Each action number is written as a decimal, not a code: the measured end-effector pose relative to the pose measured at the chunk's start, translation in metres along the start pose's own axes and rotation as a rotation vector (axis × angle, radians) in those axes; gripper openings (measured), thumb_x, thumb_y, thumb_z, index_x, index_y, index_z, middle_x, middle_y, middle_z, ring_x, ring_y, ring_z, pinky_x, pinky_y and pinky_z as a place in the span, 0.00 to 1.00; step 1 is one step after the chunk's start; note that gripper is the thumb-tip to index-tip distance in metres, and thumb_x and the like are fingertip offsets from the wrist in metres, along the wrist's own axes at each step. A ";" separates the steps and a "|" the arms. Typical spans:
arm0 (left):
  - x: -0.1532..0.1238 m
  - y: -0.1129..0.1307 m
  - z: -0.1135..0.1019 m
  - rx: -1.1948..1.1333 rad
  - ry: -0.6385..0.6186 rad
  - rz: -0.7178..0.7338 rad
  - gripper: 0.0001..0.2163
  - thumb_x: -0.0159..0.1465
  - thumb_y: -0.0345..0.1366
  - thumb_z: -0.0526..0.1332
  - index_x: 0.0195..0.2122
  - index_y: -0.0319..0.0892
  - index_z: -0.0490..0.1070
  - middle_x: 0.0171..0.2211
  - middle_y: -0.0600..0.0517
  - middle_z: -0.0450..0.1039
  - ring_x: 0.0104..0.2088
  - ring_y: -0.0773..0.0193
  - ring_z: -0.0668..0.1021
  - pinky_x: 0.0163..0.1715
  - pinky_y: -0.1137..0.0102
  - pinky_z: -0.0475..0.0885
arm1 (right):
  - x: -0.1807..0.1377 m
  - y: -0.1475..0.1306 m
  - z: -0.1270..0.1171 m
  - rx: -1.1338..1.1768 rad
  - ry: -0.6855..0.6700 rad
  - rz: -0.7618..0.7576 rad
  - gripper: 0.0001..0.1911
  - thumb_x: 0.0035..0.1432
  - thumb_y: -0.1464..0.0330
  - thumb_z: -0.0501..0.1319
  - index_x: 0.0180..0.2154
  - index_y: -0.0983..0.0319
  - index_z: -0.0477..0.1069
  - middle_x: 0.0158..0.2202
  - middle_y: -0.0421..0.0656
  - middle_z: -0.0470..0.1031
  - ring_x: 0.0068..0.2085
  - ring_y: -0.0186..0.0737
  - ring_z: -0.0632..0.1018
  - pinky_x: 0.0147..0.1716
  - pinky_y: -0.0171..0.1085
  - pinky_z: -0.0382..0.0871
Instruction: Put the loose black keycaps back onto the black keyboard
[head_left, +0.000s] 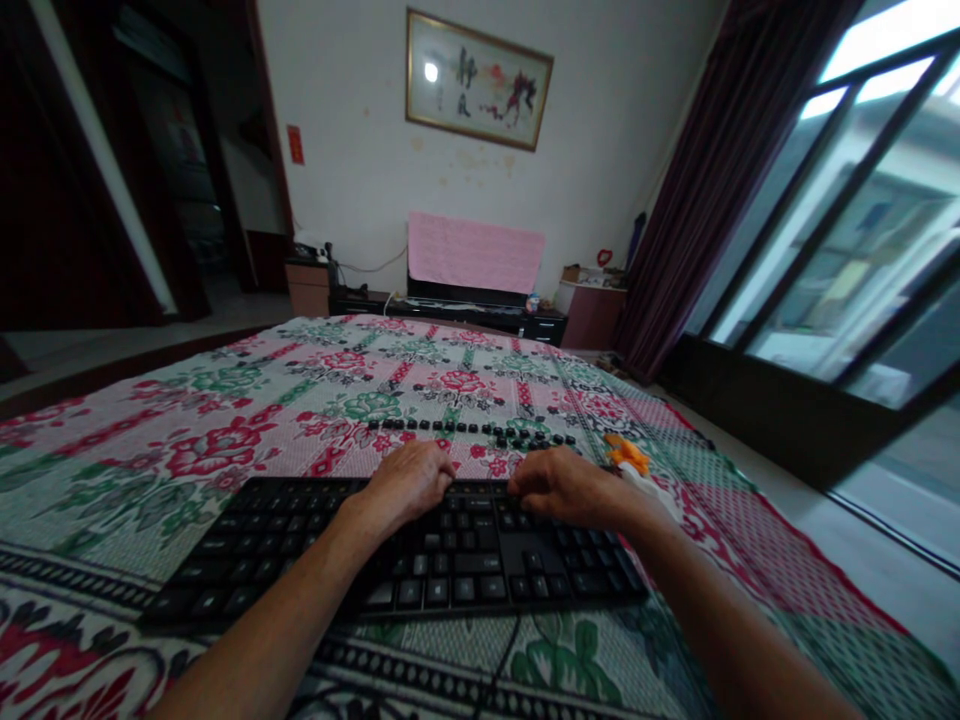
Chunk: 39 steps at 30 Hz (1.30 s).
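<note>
A black keyboard (476, 565) lies on a patterned cloth, its cable running off the near edge. My left hand (412, 475) is at the keyboard's far edge, left of the right hand, with its fingers curled together; the fingertips are partly hidden. Over the far right part of the keys is my right hand (559, 485), fingers bent down and drawn in. Whether either hand pinches something small cannot be made out. Just beyond the keyboard, several loose black keycaps (437, 426) form a line, with more clustered at its right end. Few raised caps show along the keyboard's far row.
The flowered cloth (465, 350) covers a wide surface. An orange object (628, 455) and a white item (660, 495) lie beside my right wrist. Farther back are a low cabinet (540, 327), a pink cover (476, 252) and a framed picture (480, 80). Windows stand at the right.
</note>
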<state>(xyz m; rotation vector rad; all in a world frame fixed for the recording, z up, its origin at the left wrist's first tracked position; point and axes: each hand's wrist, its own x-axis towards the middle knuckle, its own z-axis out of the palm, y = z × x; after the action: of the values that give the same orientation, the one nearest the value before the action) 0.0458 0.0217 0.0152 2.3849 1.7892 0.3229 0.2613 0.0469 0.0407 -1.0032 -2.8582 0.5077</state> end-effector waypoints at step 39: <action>0.001 0.002 -0.002 -0.053 -0.014 -0.039 0.12 0.51 0.33 0.51 0.30 0.47 0.73 0.31 0.52 0.74 0.35 0.64 0.73 0.33 0.73 0.64 | 0.006 -0.006 0.009 0.163 -0.014 0.120 0.11 0.44 0.74 0.54 0.32 0.62 0.70 0.27 0.38 0.72 0.26 0.30 0.69 0.25 0.29 0.59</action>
<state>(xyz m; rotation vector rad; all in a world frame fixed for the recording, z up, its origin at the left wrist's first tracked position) 0.0471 0.0218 0.0174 2.3083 1.7951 0.3431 0.2512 0.0431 0.0337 -1.1492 -2.7263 0.7468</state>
